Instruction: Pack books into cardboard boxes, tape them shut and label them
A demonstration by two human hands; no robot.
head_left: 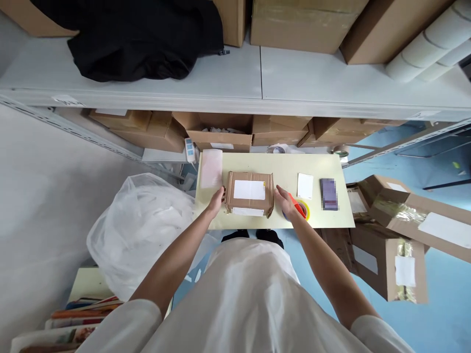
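Note:
A small brown cardboard box (pixel 246 205) with white labels on its top and front side sits on a pale yellow table (pixel 279 164). My left hand (pixel 216 201) is against the box's left side, its fingers partly hidden at the edge. At the right side, my right hand (pixel 282 199) has its fingers by the box wall, so the box is held between both hands. Partly under my right wrist lies a tape dispenser (pixel 300 207) with a red handle and a yellow-rimmed roll.
On the table lie a pinkish sheet (pixel 211 169), a white card (pixel 305 186) and a dark purple phone-like object (pixel 329 194). A shelf (pixel 235 104) with cartons stands behind. A plastic bag (pixel 143 220) is left; taped cartons (pixel 386 250) lie right.

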